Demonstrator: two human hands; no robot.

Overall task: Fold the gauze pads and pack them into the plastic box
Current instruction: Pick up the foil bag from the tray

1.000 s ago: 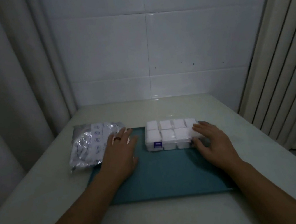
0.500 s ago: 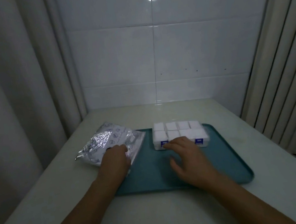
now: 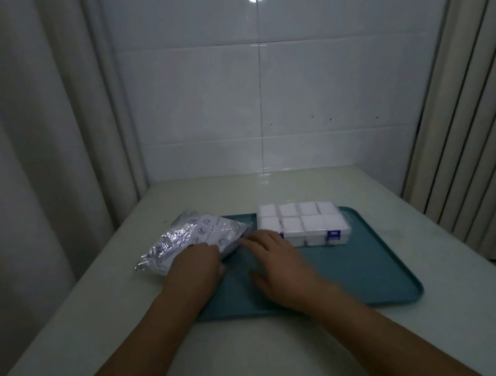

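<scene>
Hands of a person reach forward over a pale table (image 3: 108, 332), seen from a head-worn camera in dim light. The left hand (image 3: 195, 265) lies on the near edge of a crinkled silver foil packet (image 3: 190, 239), its fingers curled down onto the foil so that it seems to grip it, though the fingertips are hidden. The packet lies tilted, partly on the table and partly over the left rim of a teal tray (image 3: 377, 268). The right hand (image 3: 276, 258) hovers or rests low over the tray just right of the packet, fingers straight and relaxed, pointing toward the packet's right edge; whether they touch it cannot be told. A clear plastic box (image 3: 305, 224) sits at the far side of the tray, right of the packet, divided into compartments filled with white folded gauze pads (image 3: 292, 224). Pale curtains hang at both sides, and white wall tiles (image 3: 259, 91) rise behind the table.
</scene>
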